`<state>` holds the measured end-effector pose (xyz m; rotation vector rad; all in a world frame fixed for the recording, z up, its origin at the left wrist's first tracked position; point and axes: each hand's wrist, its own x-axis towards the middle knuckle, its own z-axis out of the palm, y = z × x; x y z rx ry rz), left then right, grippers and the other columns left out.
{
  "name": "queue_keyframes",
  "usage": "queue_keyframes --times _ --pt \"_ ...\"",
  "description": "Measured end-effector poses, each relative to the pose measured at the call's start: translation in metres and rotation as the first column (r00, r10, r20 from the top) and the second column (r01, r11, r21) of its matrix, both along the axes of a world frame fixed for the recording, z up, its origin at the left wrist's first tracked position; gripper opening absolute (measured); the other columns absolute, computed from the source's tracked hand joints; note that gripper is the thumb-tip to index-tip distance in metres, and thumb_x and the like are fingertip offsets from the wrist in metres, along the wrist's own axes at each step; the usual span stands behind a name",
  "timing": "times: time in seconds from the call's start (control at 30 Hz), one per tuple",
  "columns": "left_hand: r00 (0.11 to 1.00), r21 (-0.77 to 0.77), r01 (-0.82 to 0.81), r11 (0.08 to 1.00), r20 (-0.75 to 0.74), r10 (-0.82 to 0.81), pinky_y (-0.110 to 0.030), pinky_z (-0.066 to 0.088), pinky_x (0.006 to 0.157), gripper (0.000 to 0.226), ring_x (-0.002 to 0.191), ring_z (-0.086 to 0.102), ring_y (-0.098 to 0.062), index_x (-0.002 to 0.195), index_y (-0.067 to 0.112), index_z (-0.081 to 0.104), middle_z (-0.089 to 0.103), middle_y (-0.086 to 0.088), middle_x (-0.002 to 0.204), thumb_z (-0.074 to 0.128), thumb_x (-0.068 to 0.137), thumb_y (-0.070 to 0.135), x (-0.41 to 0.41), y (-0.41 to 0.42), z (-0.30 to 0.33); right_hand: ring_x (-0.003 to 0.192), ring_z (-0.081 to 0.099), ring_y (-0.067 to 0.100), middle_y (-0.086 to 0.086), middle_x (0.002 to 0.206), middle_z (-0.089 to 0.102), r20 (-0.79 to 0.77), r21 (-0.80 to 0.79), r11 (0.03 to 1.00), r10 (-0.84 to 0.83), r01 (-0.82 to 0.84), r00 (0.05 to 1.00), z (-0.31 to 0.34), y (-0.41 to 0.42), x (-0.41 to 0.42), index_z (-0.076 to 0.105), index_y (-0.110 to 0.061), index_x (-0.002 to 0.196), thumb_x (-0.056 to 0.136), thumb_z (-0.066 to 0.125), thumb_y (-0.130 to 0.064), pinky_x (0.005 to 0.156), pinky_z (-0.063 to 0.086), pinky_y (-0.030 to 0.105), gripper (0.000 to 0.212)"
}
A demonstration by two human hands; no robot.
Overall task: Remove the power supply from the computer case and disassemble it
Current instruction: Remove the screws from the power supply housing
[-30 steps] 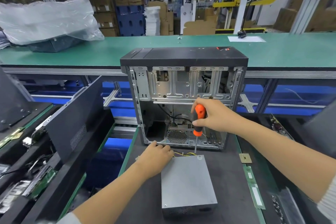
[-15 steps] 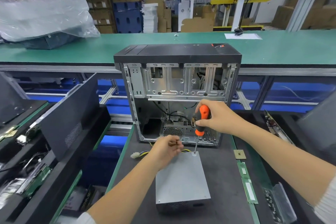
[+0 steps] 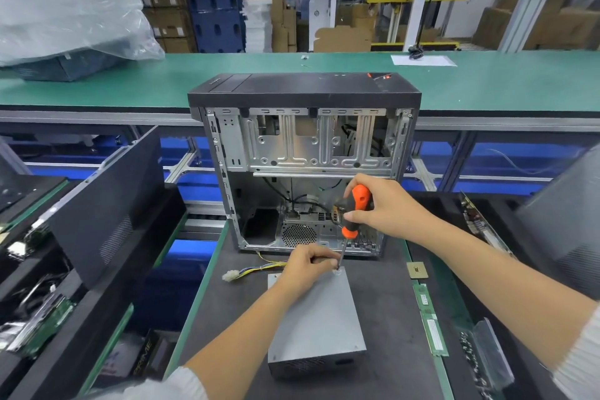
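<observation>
At PSU [image 3: 316, 318] far corner: right hand [image 3: 386, 208] grips screwdriver [image 3: 354, 214], left hand [image 3: 306, 268] pinches its shaft. Keep tip seated, press straight down.

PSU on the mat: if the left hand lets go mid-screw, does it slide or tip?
Tipping looks unlikely: the power supply lies flat on its broad face. Sliding seems possible under sideways force from the screwdriver, since the left hand steadies only the far edge. Probably rigid; it's a sheet-metal box.
</observation>
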<state>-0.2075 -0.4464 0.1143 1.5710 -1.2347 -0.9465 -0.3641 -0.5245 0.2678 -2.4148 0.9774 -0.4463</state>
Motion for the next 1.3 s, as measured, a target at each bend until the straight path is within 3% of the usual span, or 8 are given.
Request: queue_keyframes --times 0.23,0.43,0.73,0.83,1.03,1.1,1.2,1.3 --pt "1.000 -0.015 -0.027 1.000 0.014 0.028 -0.006 0.035 0.059 0.013 0.056 0.049 0.008 0.097 0.011 0.077 0.060 0.024 0.060 0.071 0.087 0.006 -0.001 0.000 -0.006 0.055 0.047 0.000 -0.012 0.066 0.051 0.003 0.004 1.000 -0.002 0.002 1.000 -0.001 -0.002 0.001 0.057 -0.023 0.099 0.080 0.075 -0.027 0.053 0.031 0.015 0.026" --pt "0.999 -0.035 -0.045 0.998 -0.005 0.045 -0.010 0.033 0.059 0.013 0.055 0.039 0.001 0.096 0.008 0.077 0.059 0.013 0.070 0.069 0.087 0.003 -0.001 0.001 -0.007 0.058 0.048 0.001 -0.012 0.069 0.052 -0.005 0.000 1.000 0.013 -0.013 1.000 -0.001 -0.003 0.002 0.057 -0.022 0.099 0.081 0.075 -0.025 0.055 0.032 0.016 0.025" --pt "0.999 -0.034 -0.047 0.998 0.004 0.047 -0.008 0.029 0.055 0.013 0.049 0.037 0.002 0.100 0.005 0.075 0.047 0.024 0.045 0.069 0.088 0.005 -0.001 0.002 -0.005 0.063 0.050 0.003 -0.010 0.073 0.054 -0.026 0.002 0.999 0.053 -0.053 0.998 0.000 -0.005 0.005 0.053 -0.023 0.097 0.082 0.074 -0.028 0.058 0.037 0.020 0.026" --pt "0.998 -0.042 -0.053 0.998 -0.045 0.051 -0.007 0.031 0.056 0.014 0.050 0.038 0.002 0.099 0.003 0.074 0.045 0.021 0.046 0.072 0.086 0.006 -0.002 0.001 -0.004 0.067 0.051 0.011 -0.007 0.074 0.055 -0.193 -0.128 0.987 0.075 -0.101 0.978 0.006 -0.003 0.005 0.042 -0.028 0.079 0.082 0.071 -0.042 0.060 0.044 0.029 0.032" --pt "0.997 -0.089 -0.057 0.994 -0.059 0.051 -0.012 0.047 0.065 0.011 0.061 0.060 0.004 0.093 -0.006 0.073 0.064 -0.003 0.079 0.072 0.084 -0.002 -0.008 -0.002 0.001 0.054 0.045 0.012 -0.002 0.063 0.048 -0.390 -0.369 0.929 -0.122 -0.034 0.913 0.019 0.006 0.013 0.040 -0.020 0.067 0.079 0.039 -0.080 0.045 0.031 0.027 0.061" --pt "0.997 -0.102 -0.066 0.993 -0.039 0.063 -0.014 0.047 0.067 0.010 0.065 0.061 -0.001 0.092 -0.005 0.074 0.064 -0.008 0.082 0.073 0.083 -0.001 -0.008 -0.003 0.000 0.056 0.044 0.013 -0.001 0.067 0.047 -0.445 -0.371 0.927 -0.130 -0.051 0.886 0.022 0.006 0.017 0.038 -0.018 0.068 0.086 0.041 -0.070 0.046 0.029 0.026 0.055" --pt "0.999 -0.116 -0.033 0.993 -0.031 0.030 -0.015 0.043 0.065 0.012 0.067 0.052 -0.011 0.094 -0.003 0.074 0.061 -0.017 0.084 0.073 0.084 0.001 -0.007 -0.005 0.000 0.060 0.045 0.014 -0.002 0.072 0.045 -0.516 -0.175 0.973 0.038 -0.149 0.856 0.032 0.002 0.014 0.038 -0.021 0.076 0.093 0.051 -0.049 0.049 0.031 0.027 0.035" --pt "0.999 -0.132 0.004 0.991 -0.048 -0.010 -0.008 0.038 0.063 0.015 0.062 0.048 0.002 0.102 0.000 0.074 0.056 0.000 0.076 0.068 0.089 0.004 -0.009 -0.008 0.001 0.081 0.051 0.022 0.000 0.085 0.046 -0.604 -0.101 0.952 0.172 -0.289 0.778 0.040 -0.004 0.011 0.043 -0.019 0.098 0.095 0.057 -0.019 0.060 0.037 0.030 0.014"
